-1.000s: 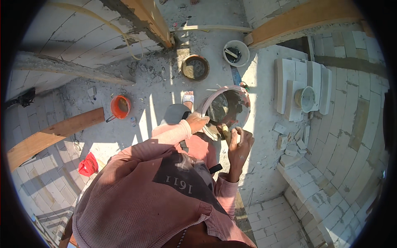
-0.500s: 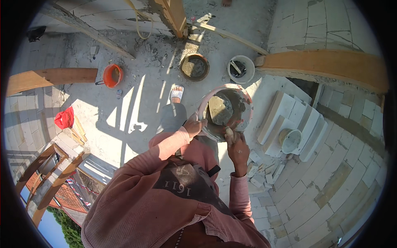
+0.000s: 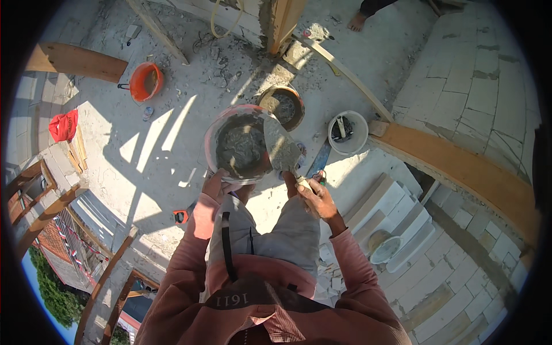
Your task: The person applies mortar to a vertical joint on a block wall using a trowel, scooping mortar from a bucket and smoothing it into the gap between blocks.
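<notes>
My left hand (image 3: pixel 216 186) is closed on the near rim of a round bucket (image 3: pixel 210 133), which is tilted toward me and holds wet grey mortar (image 3: pixel 241 144). In my right hand (image 3: pixel 318 199) is the handle of a trowel (image 3: pixel 282 144). Its broad blade is coated with mortar and lies over the bucket's right rim; I cannot tell whether it touches. Beyond the trowel stands a second mortar bucket (image 3: pixel 300 115), partly hidden by the blade and the first bucket.
An orange bucket (image 3: pixel 140 82) stands left; a white bucket with dark contents (image 3: pixel 363 133) is on the right. Pale blocks (image 3: pixel 374 198) are stacked nearer, with a translucent pail (image 3: pixel 385 246) on them. A wooden beam (image 3: pixel 460 167) spans the right. Another person's bare foot (image 3: pixel 356 22) shows at the back.
My view has shifted. The held bucket has moved left relative to the second bucket. The trowel blade, earlier inside the held bucket, is now at its right rim. Both hands keep their grips.
</notes>
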Demonstrator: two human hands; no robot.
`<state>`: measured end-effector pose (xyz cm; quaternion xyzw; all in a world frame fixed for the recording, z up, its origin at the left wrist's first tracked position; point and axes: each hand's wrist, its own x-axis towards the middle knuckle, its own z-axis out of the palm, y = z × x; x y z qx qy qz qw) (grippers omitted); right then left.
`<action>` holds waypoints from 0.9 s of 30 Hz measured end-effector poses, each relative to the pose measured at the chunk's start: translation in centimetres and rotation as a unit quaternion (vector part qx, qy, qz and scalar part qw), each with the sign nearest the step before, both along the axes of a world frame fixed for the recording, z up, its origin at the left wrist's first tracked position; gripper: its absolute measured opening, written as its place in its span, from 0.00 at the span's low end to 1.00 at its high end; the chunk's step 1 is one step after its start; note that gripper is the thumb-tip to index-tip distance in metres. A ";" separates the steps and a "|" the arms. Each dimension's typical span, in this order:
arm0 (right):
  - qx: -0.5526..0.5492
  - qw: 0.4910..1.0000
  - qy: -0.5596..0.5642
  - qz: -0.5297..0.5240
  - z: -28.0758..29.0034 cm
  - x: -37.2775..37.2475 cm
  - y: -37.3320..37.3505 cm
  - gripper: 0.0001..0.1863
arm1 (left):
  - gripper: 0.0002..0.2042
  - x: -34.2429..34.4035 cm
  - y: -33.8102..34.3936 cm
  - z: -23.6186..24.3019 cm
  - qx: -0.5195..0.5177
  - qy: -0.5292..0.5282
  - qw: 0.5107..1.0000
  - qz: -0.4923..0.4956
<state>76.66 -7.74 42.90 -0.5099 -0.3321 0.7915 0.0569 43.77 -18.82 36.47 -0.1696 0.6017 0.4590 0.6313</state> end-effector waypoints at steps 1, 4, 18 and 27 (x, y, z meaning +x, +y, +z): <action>0.011 1.000 -0.009 -0.012 -1.4 -1.6 1.6 0.23 | 0.20 -1.8 0.0 -2.1 -0.020 0.026 0.999 -0.001; 0.020 0.998 0.030 -0.046 -11.3 -3.0 6.9 0.25 | 0.13 -8.2 -1.5 -13.2 -0.009 0.034 0.998 0.046; 0.223 0.950 -0.218 -0.010 -48.7 -1.3 30.7 0.27 | 0.23 -29.4 -9.2 -42.9 -0.043 0.087 0.995 0.005; 0.163 0.984 -0.061 -0.025 -55.8 -7.7 35.3 0.20 | 0.45 -31.7 -8.2 -41.3 -0.066 0.234 0.968 -0.066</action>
